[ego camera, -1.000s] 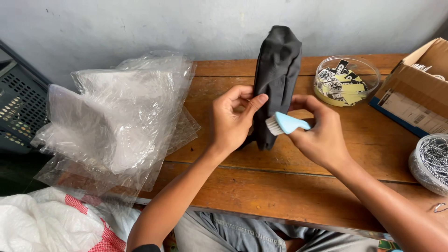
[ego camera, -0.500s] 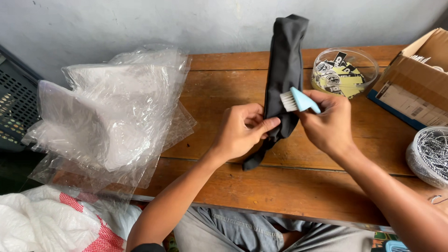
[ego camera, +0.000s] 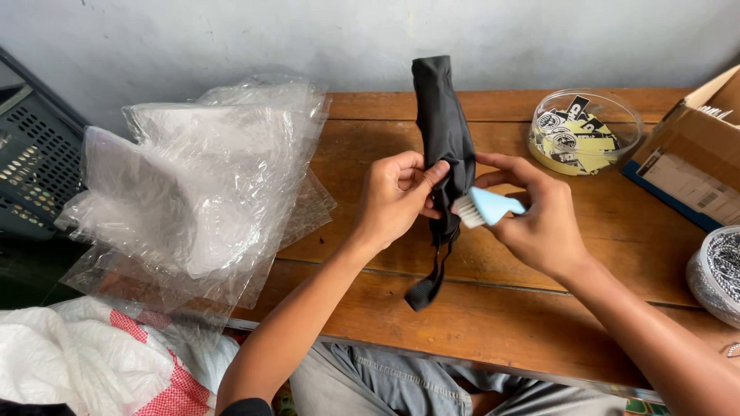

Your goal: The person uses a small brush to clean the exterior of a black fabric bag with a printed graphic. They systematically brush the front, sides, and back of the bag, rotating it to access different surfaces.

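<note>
1. Because I pinch the black folded umbrella [ego camera: 443, 131] only near its lower end, it could tip toward the clear bowl [ego camera: 586, 132] if I brush hard.
2. My left hand [ego camera: 397, 196] grips it upright above the wooden table [ego camera: 370, 154].
3. My right hand [ego camera: 539, 219] is closed on the small blue brush [ego camera: 486, 208], bristles touching the fabric.

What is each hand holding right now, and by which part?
The left hand grips the folded black fabric piece around its middle. The right hand holds a small light blue brush by its handle, bristles against the fabric.
</note>
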